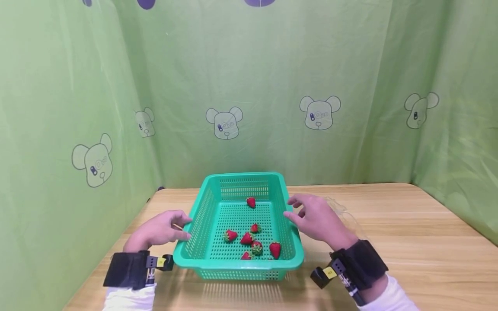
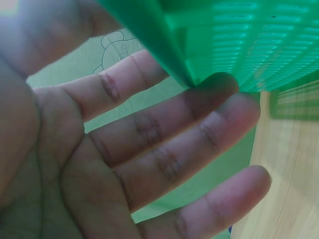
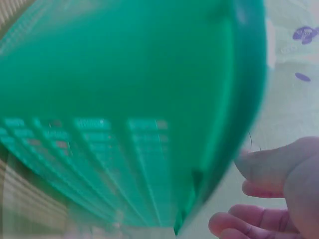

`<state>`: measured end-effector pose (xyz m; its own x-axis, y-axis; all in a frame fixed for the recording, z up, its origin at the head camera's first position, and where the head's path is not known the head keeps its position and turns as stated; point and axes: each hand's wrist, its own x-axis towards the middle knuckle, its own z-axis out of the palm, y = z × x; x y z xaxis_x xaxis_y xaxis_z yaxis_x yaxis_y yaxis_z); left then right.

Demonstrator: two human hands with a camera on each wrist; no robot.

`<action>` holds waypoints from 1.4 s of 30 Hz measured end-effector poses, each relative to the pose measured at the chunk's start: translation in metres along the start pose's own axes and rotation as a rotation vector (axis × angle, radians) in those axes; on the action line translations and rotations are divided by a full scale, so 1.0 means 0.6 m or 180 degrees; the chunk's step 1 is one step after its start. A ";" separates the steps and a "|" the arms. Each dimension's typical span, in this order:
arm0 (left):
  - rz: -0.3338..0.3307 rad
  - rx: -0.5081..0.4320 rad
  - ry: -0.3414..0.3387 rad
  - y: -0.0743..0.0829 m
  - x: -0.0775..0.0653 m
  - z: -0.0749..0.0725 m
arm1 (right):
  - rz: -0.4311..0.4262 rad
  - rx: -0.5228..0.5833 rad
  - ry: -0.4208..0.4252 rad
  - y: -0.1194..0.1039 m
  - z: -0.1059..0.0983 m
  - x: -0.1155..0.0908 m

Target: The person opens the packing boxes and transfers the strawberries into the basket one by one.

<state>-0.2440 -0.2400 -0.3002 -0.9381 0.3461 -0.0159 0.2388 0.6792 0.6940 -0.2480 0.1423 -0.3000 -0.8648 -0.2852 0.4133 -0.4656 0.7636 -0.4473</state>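
A green perforated plastic basket (image 1: 237, 264) stands on the wooden table, holding several red strawberries (image 1: 275, 250), most of them near its front. At its left side is my left hand (image 1: 165, 226), thumb and forefinger apart at the rim. The left wrist view shows this hand's fingers (image 2: 189, 134) extended and spread, with tips beneath the rim. My right hand (image 1: 317, 218) is at the right rim, its fingers loosely bent and the thumb tip right by the edge. In the right wrist view the basket wall (image 3: 124, 89) is blurred, and the fingers lie outside it.
Crumpled clear plastic (image 1: 338, 206) lies on the wooden table (image 1: 408, 242) behind my right hand. A green curtain (image 1: 268, 147) printed with bear faces encloses the back and both sides. Black camera straps (image 1: 126, 270) go round both wrists.
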 end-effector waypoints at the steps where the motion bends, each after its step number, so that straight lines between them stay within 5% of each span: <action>1: -0.0002 -0.0009 -0.0001 0.000 0.000 0.000 | 0.0013 -0.0015 0.0015 0.005 -0.003 0.000; 11: -0.0005 -0.0054 -0.0021 0.001 -0.001 -0.002 | 0.0136 -0.0168 0.0127 0.043 -0.029 -0.002; 23: -0.0007 -0.0033 -0.0023 0.002 -0.001 -0.001 | 0.0686 -0.0370 -0.0409 0.099 -0.056 -0.009; 42: 0.0053 -0.0029 -0.0042 -0.002 0.001 -0.003 | 0.0921 -0.0460 -0.0985 0.158 -0.047 -0.019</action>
<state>-0.2450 -0.2416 -0.2998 -0.9306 0.3659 -0.0137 0.2521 0.6675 0.7007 -0.2770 0.2341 -0.3243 -0.9814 -0.1910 0.0210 -0.1843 0.9043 -0.3850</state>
